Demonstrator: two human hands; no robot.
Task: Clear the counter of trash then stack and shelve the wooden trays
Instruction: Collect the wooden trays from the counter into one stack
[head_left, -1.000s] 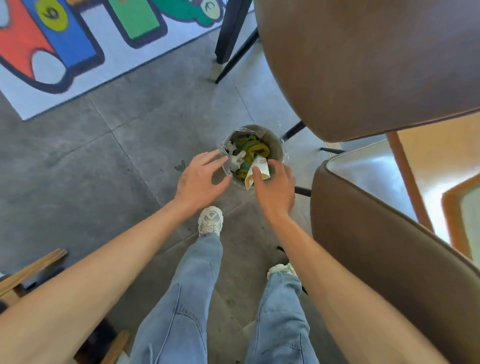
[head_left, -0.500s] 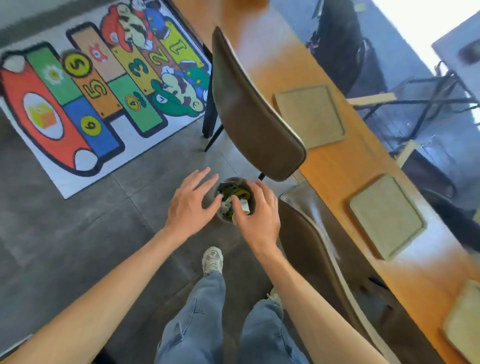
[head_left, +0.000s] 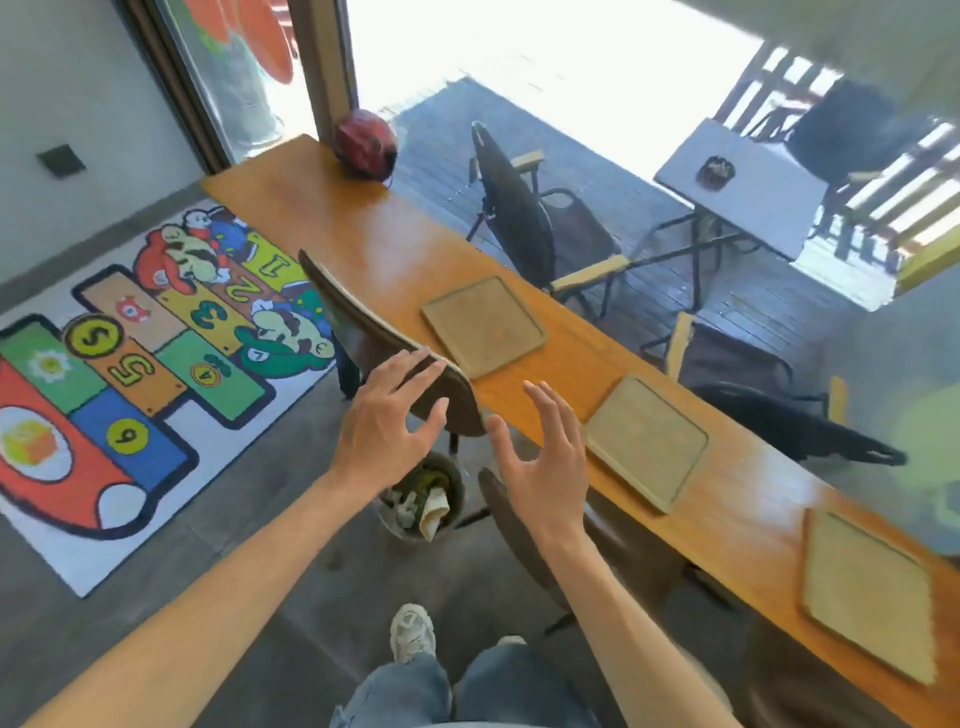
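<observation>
Three wooden trays lie apart in a row on the long wooden counter (head_left: 363, 228): a far tray (head_left: 483, 325), a middle tray (head_left: 647, 441) and a near tray (head_left: 872, 592). On the floor below stands a small trash bin (head_left: 422, 498) holding crumpled paper and green scraps. My left hand (head_left: 387, 421) hovers above the bin with fingers spread, holding nothing. My right hand (head_left: 543, 457) is raised beside it, fingers spread and empty, just left of the middle tray.
A brown chair back (head_left: 384, 343) stands between my hands and the counter, a second chair (head_left: 511, 525) below my right arm. A red helmet (head_left: 365, 144) sits at the counter's far end. A colourful play mat (head_left: 135, 374) covers the floor at left.
My right hand has let go of the paper, which now lies in the bin. Both hands have risen from the bin, and my view has lifted to the counter and its trays.
</observation>
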